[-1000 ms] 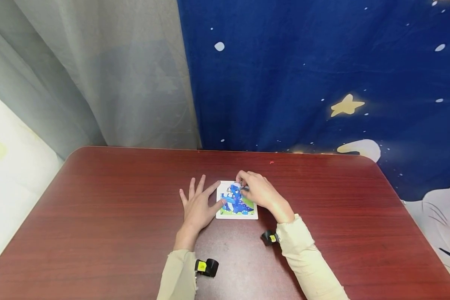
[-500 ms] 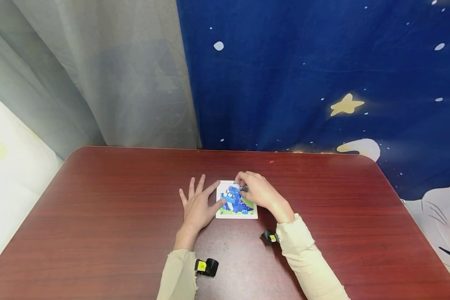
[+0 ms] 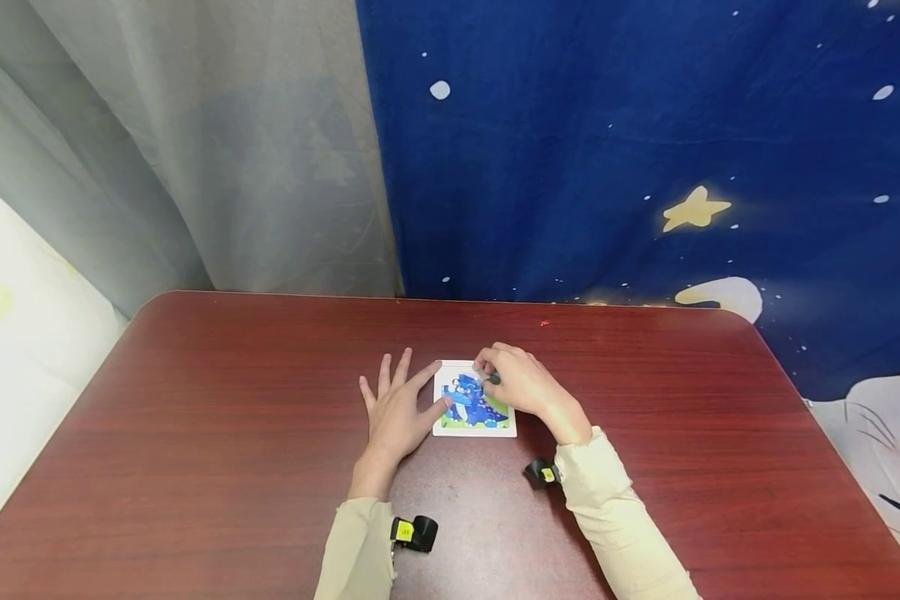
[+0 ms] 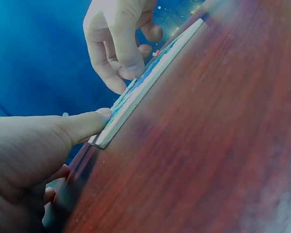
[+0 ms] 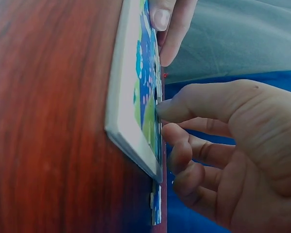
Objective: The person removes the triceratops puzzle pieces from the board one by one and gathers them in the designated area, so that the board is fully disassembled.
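Observation:
A small square jigsaw puzzle (image 3: pixel 465 404) with a white border lies on the table, showing a blue cartoon dinosaur on green. My left hand (image 3: pixel 397 421) has its fingers spread; thumb and index finger rest on the puzzle's left side. In the left wrist view its thumb (image 4: pixel 89 124) presses on the near corner. My right hand (image 3: pixel 521 383) is over the upper right part of the puzzle, fingers curled. Its thumb and index finger pinch a dark puzzle piece (image 3: pixel 493 378), mostly hidden by the hand. In the right wrist view the right thumb (image 5: pixel 172 110) touches the picture surface.
The puzzle lies on a reddish-brown table (image 3: pixel 255 433). Beyond its border, a loose strip-like piece (image 5: pixel 156 206) shows in the right wrist view. A tiny red bit (image 3: pixel 544 322) lies near the far edge. Behind hang a grey curtain (image 3: pixel 292 167) and a blue starry cloth (image 3: pixel 555 150).
The right fingertips have shifted slightly at the puzzle's upper right, and the dark piece between them shows at a slightly different angle. The left hand and the puzzle have stayed in place.

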`<state>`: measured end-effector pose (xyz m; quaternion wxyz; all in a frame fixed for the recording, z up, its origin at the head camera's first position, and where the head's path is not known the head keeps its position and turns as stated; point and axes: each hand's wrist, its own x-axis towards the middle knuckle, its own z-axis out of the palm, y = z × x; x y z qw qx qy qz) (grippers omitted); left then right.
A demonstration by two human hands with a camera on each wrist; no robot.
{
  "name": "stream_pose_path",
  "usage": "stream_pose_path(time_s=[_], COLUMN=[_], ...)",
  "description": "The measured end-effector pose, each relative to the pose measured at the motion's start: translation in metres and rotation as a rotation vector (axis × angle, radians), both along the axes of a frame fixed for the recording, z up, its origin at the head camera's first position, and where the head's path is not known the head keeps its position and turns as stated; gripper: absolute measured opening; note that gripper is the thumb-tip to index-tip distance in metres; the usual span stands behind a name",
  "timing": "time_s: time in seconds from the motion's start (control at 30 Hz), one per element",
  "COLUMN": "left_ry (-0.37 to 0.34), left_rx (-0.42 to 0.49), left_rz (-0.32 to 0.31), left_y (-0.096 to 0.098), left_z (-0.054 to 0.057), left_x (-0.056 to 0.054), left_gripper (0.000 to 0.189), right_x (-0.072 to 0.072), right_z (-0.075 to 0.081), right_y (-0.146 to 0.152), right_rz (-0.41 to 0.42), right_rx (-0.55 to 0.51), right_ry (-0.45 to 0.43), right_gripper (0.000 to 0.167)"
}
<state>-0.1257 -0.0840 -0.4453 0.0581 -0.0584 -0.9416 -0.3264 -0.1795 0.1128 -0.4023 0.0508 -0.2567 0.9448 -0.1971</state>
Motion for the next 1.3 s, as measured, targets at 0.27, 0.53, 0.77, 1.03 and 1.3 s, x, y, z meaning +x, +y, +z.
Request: stream_pose_path(time_s=[0.27, 0.53, 0.77, 1.03, 1.3], left_ry=[-0.002, -0.006, -0.008, -0.008, -0.001], left_rx=[-0.003, -0.001, -0.004, 0.005, 0.001], left_rz=[-0.005, -0.007, -0.009, -0.019, -0.015], left_y=[0.000, 0.000, 0.000, 0.000, 0.000], left_z=[0.003, 0.002, 0.002, 0.002, 0.002], left_x=[0.001, 0.001, 0.001, 0.001, 0.001], left_gripper=[0.056, 0.056, 0.056, 0.056, 0.056], right_x=[-0.001, -0.003, -0.005, -0.012, -0.016], right_z=[-0.001, -0.002, 0.001, 0.011, 0.019], right_y=[0.001, 0.001, 0.007, 0.032, 0.072], right_rz=[0.010, 0.042, 0.040, -0.021, -0.123], right_rx=[-0.013, -0.007, -0.045, -0.127, -0.192], right_ry=[-0.010, 0.060, 0.082, 0.092, 0.072], right_gripper=[0.016, 0.016, 0.017, 0.016, 0.015])
